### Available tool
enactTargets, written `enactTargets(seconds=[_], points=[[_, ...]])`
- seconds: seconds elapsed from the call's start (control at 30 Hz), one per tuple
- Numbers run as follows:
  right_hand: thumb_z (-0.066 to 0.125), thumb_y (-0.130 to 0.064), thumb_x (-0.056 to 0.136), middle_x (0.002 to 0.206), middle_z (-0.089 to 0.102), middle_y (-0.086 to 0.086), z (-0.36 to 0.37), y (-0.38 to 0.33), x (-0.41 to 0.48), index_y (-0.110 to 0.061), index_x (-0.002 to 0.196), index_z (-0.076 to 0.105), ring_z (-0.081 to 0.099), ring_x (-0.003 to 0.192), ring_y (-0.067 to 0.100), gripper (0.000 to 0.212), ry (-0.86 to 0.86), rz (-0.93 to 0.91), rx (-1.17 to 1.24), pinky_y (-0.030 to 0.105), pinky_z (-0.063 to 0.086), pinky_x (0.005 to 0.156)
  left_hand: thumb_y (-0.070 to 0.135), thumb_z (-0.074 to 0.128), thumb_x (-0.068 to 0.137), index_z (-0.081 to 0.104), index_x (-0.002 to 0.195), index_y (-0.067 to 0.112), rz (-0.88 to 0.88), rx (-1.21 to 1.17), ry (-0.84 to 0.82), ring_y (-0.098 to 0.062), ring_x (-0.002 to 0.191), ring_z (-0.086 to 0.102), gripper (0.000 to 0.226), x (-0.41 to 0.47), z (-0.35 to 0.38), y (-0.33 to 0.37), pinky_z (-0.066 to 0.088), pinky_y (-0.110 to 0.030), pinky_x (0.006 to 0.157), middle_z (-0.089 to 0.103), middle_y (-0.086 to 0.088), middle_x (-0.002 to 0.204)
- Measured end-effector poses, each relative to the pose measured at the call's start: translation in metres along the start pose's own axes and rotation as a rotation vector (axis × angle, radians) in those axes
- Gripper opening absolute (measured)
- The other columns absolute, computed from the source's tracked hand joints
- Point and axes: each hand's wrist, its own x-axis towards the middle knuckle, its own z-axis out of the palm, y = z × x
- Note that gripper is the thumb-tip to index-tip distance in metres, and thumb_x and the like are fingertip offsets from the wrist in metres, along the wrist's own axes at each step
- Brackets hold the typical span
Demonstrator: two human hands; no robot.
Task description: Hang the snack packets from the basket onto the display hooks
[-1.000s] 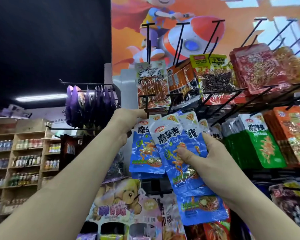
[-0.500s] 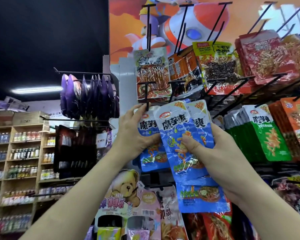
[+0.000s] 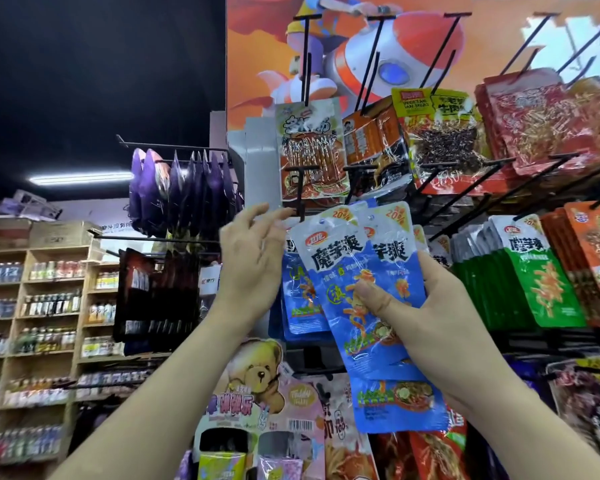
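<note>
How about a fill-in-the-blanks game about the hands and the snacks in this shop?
1. The right hand grips a bunch of ____ packets.
2. The left hand, fingers relaxed, holds ____.
3. The bags hanging above and left of the left hand are ____.
4. The pink box below the hands shows a teddy ____.

Missing words: blue, nothing, purple, bear.

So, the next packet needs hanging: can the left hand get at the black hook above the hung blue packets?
Probably yes: the left hand is open and empty, right beside the black hook, with nothing between them.
</note>
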Motion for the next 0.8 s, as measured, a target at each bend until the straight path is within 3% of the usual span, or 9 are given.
enactTargets(seconds=[0.07,0.13,0.2,0.27,0.37,0.47,0.6,0.73,0.8], points=[[0.075,-0.072,0.060,0.142,0.051,-0.013,0.001,-0.005,-0.001,-0.032,0.144,0.039,0.049,0.132,0.015,0.100,0.004,-0.012,-0.017,0.047,0.042,0.107,0.045,0.041,0.094,0.072,0.095,0.031,-0.035,-0.078,0.056,-0.016,0.101,0.057,0.034,0.004,-0.013,0.018,0.046,-0.039,0.088,0.063,0.003,0.101],[0.077,-0.053,0.067,0.129,0.061,-0.019,0.001,-0.008,-0.002,-0.032,0.134,0.050,0.057,0.121,0.007,0.075,0.003,-0.043,-0.010,0.039,0.048,0.103,0.045,0.060,0.089,0.073,0.075,0.026,-0.114,-0.193,-0.085,-0.008,0.072,0.060,0.027,0.009,-0.018,0.038,0.048,-0.033,0.069,0.070,0.005,0.077],[0.075,-0.043,0.068,0.128,0.055,-0.028,0.002,-0.010,-0.004,-0.036,0.133,0.046,0.051,0.123,-0.001,0.071,0.009,-0.035,0.009,0.025,0.044,0.104,0.034,0.073,0.083,0.074,0.069,0.017,-0.194,-0.297,-0.191,-0.007,0.058,0.057,0.021,0.013,-0.019,0.052,0.048,-0.026,0.059,0.070,0.001,0.065],[0.074,-0.049,0.068,0.129,0.054,-0.027,0.002,-0.009,-0.004,-0.040,0.127,0.046,0.051,0.122,-0.001,0.066,0.021,-0.013,0.035,0.021,0.044,0.100,0.025,0.077,0.079,0.074,0.069,0.011,-0.278,-0.398,-0.219,-0.010,0.058,0.059,0.018,0.018,-0.020,0.058,0.049,-0.023,0.058,0.070,-0.003,0.064],[0.069,-0.080,0.061,0.142,0.052,-0.005,0.000,-0.010,-0.003,-0.029,0.142,0.042,0.050,0.131,0.021,0.099,0.035,0.009,0.036,0.049,0.045,0.104,0.021,0.075,0.082,0.071,0.069,0.009,-0.325,-0.444,-0.201,-0.008,0.053,0.058,0.018,0.023,-0.017,0.056,0.047,-0.019,0.051,0.067,-0.001,0.060],[0.059,-0.086,0.062,0.146,0.048,-0.001,-0.008,-0.005,0.001,-0.026,0.144,0.039,0.046,0.134,0.025,0.103,0.093,-0.020,-0.013,0.054,0.040,0.107,0.021,0.072,0.084,0.069,0.068,0.012,-0.323,-0.419,-0.154,-0.004,0.043,0.053,0.019,0.031,-0.012,0.052,0.043,-0.017,0.044,0.064,0.006,0.052],[0.055,-0.067,0.081,0.140,0.053,-0.013,-0.020,-0.010,-0.002,-0.027,0.139,0.048,0.051,0.128,0.007,0.071,0.136,-0.076,-0.041,0.038,0.044,0.105,0.023,0.074,0.082,0.069,0.067,0.015,-0.265,-0.348,-0.065,-0.008,0.050,0.058,0.017,0.042,-0.011,0.045,0.049,-0.022,0.047,0.067,0.002,0.059],[0.053,-0.052,0.080,0.144,0.040,-0.020,-0.032,-0.007,-0.007,-0.025,0.146,0.039,0.041,0.120,-0.012,0.072,0.202,-0.060,-0.083,0.003,0.041,0.084,0.023,0.079,0.077,0.071,0.070,0.018,-0.219,-0.263,-0.043,-0.014,0.061,0.063,0.012,0.049,-0.012,0.041,0.055,-0.030,0.062,0.072,-0.004,0.071],[0.053,-0.054,0.081,0.148,0.041,-0.013,-0.033,-0.007,-0.006,-0.021,0.150,0.034,0.052,0.118,-0.004,0.078,0.200,-0.061,-0.132,0.006,0.047,0.079,0.022,0.079,0.077,0.071,0.070,0.020,-0.219,-0.244,-0.105,-0.012,0.059,0.062,0.011,0.051,-0.012,0.044,0.054,-0.026,0.059,0.071,0.000,0.067]])
